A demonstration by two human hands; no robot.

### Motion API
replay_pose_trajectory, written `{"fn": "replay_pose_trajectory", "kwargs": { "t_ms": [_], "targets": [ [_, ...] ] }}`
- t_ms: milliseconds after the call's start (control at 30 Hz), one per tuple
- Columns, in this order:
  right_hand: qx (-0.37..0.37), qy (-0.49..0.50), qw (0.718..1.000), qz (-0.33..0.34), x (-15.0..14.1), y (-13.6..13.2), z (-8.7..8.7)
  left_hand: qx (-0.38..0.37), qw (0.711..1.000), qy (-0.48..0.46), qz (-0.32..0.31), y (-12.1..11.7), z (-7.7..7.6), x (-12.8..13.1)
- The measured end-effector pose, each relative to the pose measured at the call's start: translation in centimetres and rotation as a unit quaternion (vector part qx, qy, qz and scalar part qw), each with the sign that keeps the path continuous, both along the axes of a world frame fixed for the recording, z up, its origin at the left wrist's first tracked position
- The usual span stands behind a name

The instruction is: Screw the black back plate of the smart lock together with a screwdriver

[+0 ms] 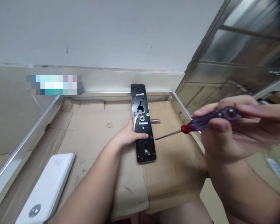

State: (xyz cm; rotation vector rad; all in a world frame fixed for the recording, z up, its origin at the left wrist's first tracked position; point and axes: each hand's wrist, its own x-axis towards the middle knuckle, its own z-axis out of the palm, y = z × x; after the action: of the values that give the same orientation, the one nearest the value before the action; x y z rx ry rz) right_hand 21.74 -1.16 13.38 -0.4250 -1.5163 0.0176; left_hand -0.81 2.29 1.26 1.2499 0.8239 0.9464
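Observation:
A long black door lock panel (142, 124) stands out in the middle of the view, its inner face with screw holes, a square spindle hole and a white cable turned toward me. My left hand (133, 132) grips its left edge, the thumb lying across the front and the other fingers hidden behind. From the panel's right side sticks a copper-coloured lever handle (156, 121). Raised at the right, my right hand (226, 133) holds a screwdriver (196, 122) with a clear purple handle and red collar. Its tip points left, close to the panel's lower right edge.
Cardboard (95, 133) covers the work surface, bordered by a raised metal frame (107, 94). At the lower left lies a white power bank-like device (49, 186). A wall rises behind, and a power strip (275, 168) lies on the floor at right.

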Motion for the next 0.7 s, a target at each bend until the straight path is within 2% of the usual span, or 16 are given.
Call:
{"fn": "replay_pose_trajectory", "kwargs": {
  "t_ms": [33, 67, 100, 167, 233, 300, 333, 400, 533, 700],
  "targets": [
    [0.029, 0.027, 0.999, -0.006, 0.1, 0.6, -0.1, -0.004, 1.000, 0.003, 0.005, 0.0, -0.2, 0.0],
    [0.012, 0.055, 0.998, -0.016, 0.4, 1.2, -0.1, -0.010, 1.000, 0.007, 0.012, 0.0, -0.3, 0.0],
    [-0.029, 0.069, 0.997, -0.021, 0.6, 1.9, -0.3, -0.020, 1.000, 0.011, 0.017, 0.0, -0.5, 0.0],
    [-0.175, 0.059, 0.983, -0.018, 1.4, 3.4, -0.8, -0.046, 0.999, 0.020, 0.019, -0.1, -0.7, -0.1],
    [-0.327, 0.035, 0.944, 0.012, 2.2, 5.4, -2.0, -0.073, 0.997, 0.030, 0.021, -0.2, -0.7, -0.3],
    [-0.457, 0.015, 0.889, 0.039, 2.8, 7.5, -3.8, -0.091, 0.994, 0.045, 0.028, -0.2, -0.8, -0.4],
    [-0.501, -0.002, 0.864, 0.043, 3.0, 8.6, -4.8, -0.094, 0.994, 0.055, 0.034, -0.1, -0.8, -0.4],
    [-0.564, -0.097, 0.819, 0.031, 3.0, 10.3, -7.0, -0.091, 0.992, 0.075, 0.042, -0.1, -0.7, -0.5],
    [-0.555, -0.169, 0.814, -0.026, 2.2, 12.0, -10.0, -0.080, 0.991, 0.093, 0.044, 0.0, -0.7, -0.6],
    [-0.498, -0.221, 0.831, -0.114, 2.5, 12.9, -10.6, -0.098, 0.988, 0.104, 0.057, -0.1, -0.7, -0.6]
  ]
}}
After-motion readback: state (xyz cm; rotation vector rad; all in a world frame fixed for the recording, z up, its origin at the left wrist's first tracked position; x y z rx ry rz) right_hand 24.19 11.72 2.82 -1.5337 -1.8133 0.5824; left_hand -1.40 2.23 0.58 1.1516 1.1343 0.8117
